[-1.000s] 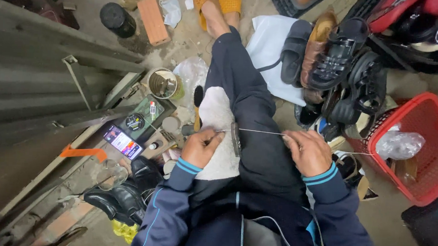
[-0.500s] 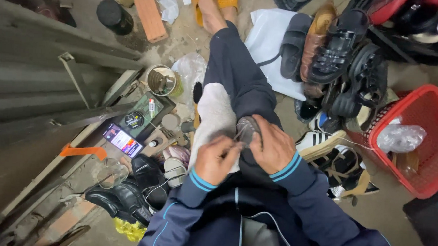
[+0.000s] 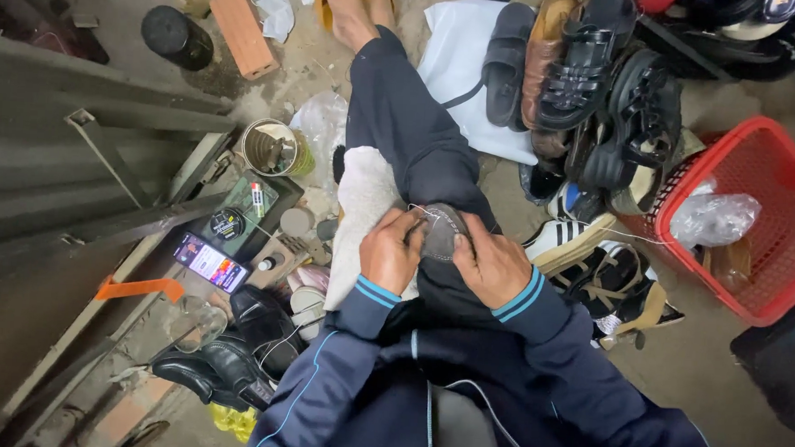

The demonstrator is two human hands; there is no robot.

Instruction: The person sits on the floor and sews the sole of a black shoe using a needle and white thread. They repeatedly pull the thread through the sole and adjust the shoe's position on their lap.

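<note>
Grey shoe piece [image 3: 442, 230] on knee, between both hands' grip.

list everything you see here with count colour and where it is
grey round piece: 1, grey with pale stitching, on the knee between both hands
white cloth: 1, white, over the lap under the left hand
thread: 1, pale, running right from the hands
red basket: 1, red, right side, holds a clear bag
sandals and shoes: several, black and brown, piled top right
black shoes: a pair, black, lower left
phone: 1, lit screen, left floor
tin can: 1, metal, left of the leg
brick: 1, orange, top left
left hand: on the piece's left edge
right hand: on the piece's right edge
</note>
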